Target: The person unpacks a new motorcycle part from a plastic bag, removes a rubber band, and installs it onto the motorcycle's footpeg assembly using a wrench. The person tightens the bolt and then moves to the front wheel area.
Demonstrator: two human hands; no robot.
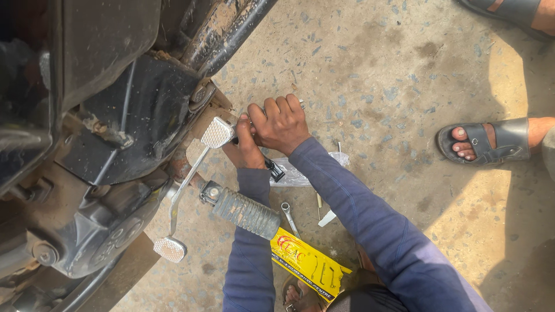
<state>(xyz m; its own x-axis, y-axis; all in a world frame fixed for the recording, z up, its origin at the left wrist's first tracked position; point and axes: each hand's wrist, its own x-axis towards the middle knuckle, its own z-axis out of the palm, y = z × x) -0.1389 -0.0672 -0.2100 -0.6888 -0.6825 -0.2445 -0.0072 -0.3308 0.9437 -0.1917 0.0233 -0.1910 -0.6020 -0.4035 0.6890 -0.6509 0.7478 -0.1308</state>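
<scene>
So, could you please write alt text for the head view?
Both hands, right hand over left hand, grip a dark tool beside a motorcycle's silver gear lever and rubber footrest. A spanner and yellow packet lie on the concrete.

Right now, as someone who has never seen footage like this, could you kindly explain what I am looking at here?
This is one picture from a camera worn on a person's head, looking down at their own two bare hands. There is no robot. The left hand and right hand are clasped together around a dark tool, mostly hidden, close to the silver pedal lever of a motorcycle. A ribbed rubber footpeg sticks out below. On the concrete floor lie a small spanner, a yellow package and a clear plastic bag. The sandalled foot at the right belongs to another person standing nearby.
</scene>
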